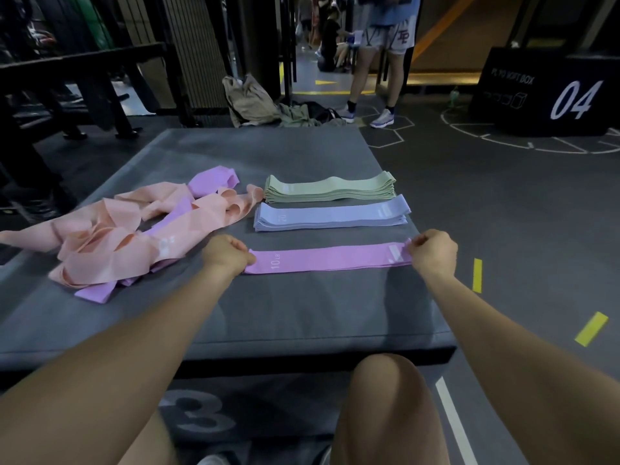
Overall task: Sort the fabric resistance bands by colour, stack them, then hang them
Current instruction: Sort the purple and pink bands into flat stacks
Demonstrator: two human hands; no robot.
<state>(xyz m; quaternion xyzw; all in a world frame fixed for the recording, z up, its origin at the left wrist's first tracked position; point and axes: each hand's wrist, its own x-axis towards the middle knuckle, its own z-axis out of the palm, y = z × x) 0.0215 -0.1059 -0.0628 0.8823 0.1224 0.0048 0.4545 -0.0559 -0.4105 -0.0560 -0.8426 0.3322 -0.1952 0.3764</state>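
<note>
Gym floor, dim; the work surface is a grey padded mat [302,313] laid on a numbered box, with a black plyo box [543,92] at far right and a bystander [382,45] standing beyond the mat.

Far left on the mat: an unsorted heap of bands [134,236], mostly peach with some pink-purple ones mixed through it. It lies loose and tangled, evidently the stock awaiting sorting.

Left hand [228,255]: fingers curled, pinching the left end of the pink band [328,260]. The band marked "10 LB" lies flat on the mat, drawn straight between both hands, judged so that it starts a third pile squarely.

Centre, behind it: blue stack [330,216], then green stack [330,189] furthest away. Both are aligned parallel, kept apart by colour, edges squared.

Right hand [434,253]: fingers curled, gripping the band's right end at its label.

Sorting appears partly complete; peach not yet begun, hanging outstanding.
</note>
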